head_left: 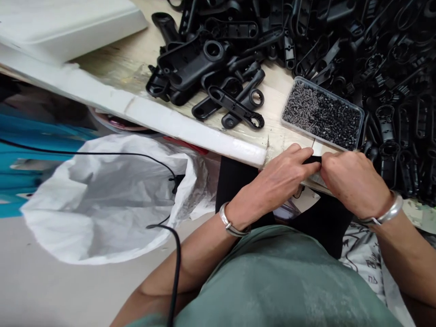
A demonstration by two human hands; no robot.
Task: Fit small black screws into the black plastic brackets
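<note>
My left hand [281, 175] and my right hand [352, 181] meet at the table's near edge. Both are closed on a small black plastic part [312, 159] pinched between their fingertips. Most of that part is hidden by the fingers. Each wrist wears a silver bangle. Just beyond the hands stands a clear tray of small black screws [322, 113]. A big heap of black plastic parts [374, 50] covers the table behind it.
Loose black handle-shaped parts [235, 102] lie left of the tray on the wooden table [119, 68]. A white foam strip [163, 119] lines the table edge. A white sack [112, 195] hangs open below, with a black cable [175, 272] across it. A white box [64, 25] sits far left.
</note>
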